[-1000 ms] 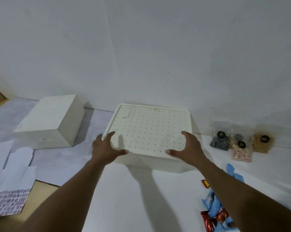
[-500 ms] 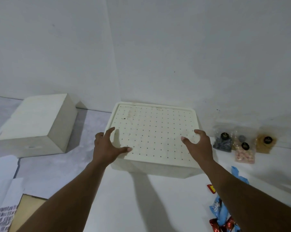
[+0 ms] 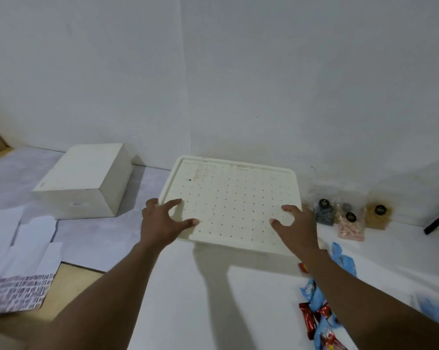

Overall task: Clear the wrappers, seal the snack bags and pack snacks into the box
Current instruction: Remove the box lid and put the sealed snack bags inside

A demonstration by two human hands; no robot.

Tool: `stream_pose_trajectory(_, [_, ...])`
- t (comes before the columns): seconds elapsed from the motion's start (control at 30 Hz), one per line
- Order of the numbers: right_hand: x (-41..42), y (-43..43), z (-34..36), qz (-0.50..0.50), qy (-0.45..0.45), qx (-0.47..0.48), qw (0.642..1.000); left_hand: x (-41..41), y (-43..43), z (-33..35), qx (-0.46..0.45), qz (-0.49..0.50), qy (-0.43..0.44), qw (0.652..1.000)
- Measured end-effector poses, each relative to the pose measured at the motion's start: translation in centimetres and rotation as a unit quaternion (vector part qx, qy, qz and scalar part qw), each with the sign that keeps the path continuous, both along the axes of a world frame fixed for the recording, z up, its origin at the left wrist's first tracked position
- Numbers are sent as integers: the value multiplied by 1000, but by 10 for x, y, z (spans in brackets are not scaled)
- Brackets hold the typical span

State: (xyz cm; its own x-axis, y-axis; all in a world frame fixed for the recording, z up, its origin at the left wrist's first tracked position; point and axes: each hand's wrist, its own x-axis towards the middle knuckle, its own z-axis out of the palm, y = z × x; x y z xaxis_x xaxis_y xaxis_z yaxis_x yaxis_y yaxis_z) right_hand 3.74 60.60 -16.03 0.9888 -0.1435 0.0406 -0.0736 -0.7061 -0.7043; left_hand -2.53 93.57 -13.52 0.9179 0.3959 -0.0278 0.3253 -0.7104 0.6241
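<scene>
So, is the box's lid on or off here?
On: the dotted lid covers it, with the left hand and right hand holding its near corners. Whether it is latched, cannot tell.

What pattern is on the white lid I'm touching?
The cream-white lid carries a regular grid of small dark dots; it shows best in the head view.
</scene>
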Motion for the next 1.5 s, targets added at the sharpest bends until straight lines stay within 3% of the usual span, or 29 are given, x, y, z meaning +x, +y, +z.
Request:
stream_pose_trajectory(0.27, [-115,-14,-35,25,37,-20,999,-128,-23,-34,16,48,39,998])
stream_pose_trajectory(0.43, [-186,-25,-67,32,14,-26,999,-207,-40,-58,14,62,62,996])
stream_pose_trajectory(0.67, [-246,-25,-94,48,84,-56,994,-272,-42,-87,23,71,125,989])
stream_pose_trajectory(0.93, [-253,-14,-120,54,205,-80,974,-275,-26,-126,-10,52,198,979])
stream_pose_trajectory(1.5, [-210,14,-118,125,322,-36,938,-197,-25,-134,14,-75,300,951])
